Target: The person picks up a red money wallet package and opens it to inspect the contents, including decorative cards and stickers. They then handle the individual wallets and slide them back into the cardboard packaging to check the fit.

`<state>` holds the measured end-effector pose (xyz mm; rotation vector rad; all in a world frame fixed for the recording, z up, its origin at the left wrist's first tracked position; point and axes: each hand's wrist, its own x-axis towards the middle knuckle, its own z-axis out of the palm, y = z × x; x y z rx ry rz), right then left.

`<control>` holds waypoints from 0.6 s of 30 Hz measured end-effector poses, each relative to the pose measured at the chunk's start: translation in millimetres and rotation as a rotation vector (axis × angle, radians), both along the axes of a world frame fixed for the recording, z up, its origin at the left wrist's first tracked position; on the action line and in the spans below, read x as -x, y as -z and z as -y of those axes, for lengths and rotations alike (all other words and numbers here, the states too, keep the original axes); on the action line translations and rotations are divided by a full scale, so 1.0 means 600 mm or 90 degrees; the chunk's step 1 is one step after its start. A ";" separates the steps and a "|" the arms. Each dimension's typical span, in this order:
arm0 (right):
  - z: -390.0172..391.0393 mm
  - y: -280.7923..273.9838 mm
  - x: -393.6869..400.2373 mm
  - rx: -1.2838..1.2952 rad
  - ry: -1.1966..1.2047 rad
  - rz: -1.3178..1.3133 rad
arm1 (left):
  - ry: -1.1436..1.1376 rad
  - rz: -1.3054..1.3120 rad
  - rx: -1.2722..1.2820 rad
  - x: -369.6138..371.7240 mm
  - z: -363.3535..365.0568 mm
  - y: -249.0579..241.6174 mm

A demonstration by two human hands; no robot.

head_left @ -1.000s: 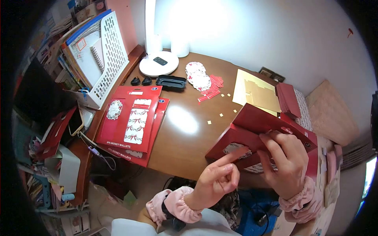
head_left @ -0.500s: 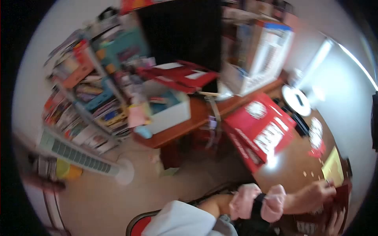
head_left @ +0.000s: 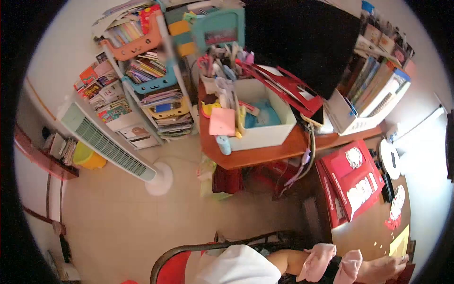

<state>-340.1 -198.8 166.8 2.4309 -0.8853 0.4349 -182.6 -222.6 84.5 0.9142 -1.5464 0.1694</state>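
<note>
My left hand (head_left: 385, 269) is at the lower right edge of the head view, its fingers curled together against a dark red item (head_left: 406, 271). What it grips is too small to make out. Just above the fingers lies a yellow sheet (head_left: 400, 242), with small pale scraps (head_left: 377, 245) to its left. A red and white cut-paper piece (head_left: 396, 208) rests further up the desk. Pink ruffled bands (head_left: 318, 263) circle my left forearm and wrist. My right hand is out of view.
Red printed folders (head_left: 352, 184) lie on the brown desk near a round white lamp base (head_left: 389, 158). Behind stand a white bin (head_left: 265, 139), a dark monitor (head_left: 302, 42) and a book holder (head_left: 352, 120). A tower fan (head_left: 111, 144) and shelves are left.
The view has swung left, so the scene sits further right and is sharper. My left hand shows lower in the picture, and my right hand has dropped out of view.
</note>
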 end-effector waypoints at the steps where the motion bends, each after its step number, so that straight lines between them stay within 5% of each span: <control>1: -0.004 -0.006 -0.010 0.010 0.006 -0.014 | -0.011 -0.019 0.015 0.000 0.003 -0.001; 4: 0.030 0.003 0.030 -0.125 -0.082 0.030 | 0.021 -0.021 -0.032 0.034 0.037 0.034; 6: 0.056 0.022 0.059 -0.080 -0.035 0.037 | 0.001 0.064 -0.039 0.081 0.084 0.071; 8: 0.060 0.054 0.085 0.009 0.013 0.050 | -0.041 0.078 -0.020 0.037 0.038 0.022; 10: 0.031 0.030 0.048 -0.048 0.037 0.046 | 0.492 -0.541 -0.167 0.048 0.033 0.008; 12: 0.032 0.037 0.040 -0.027 0.053 0.107 | 0.223 -0.349 -0.188 0.042 0.027 0.010; 14: 0.029 0.028 0.028 -0.063 0.027 0.161 | 0.159 -0.356 -0.160 0.044 0.027 0.004; 18: 0.019 0.009 0.033 -0.081 0.077 0.193 | 0.251 -0.328 -0.226 0.030 0.021 -0.015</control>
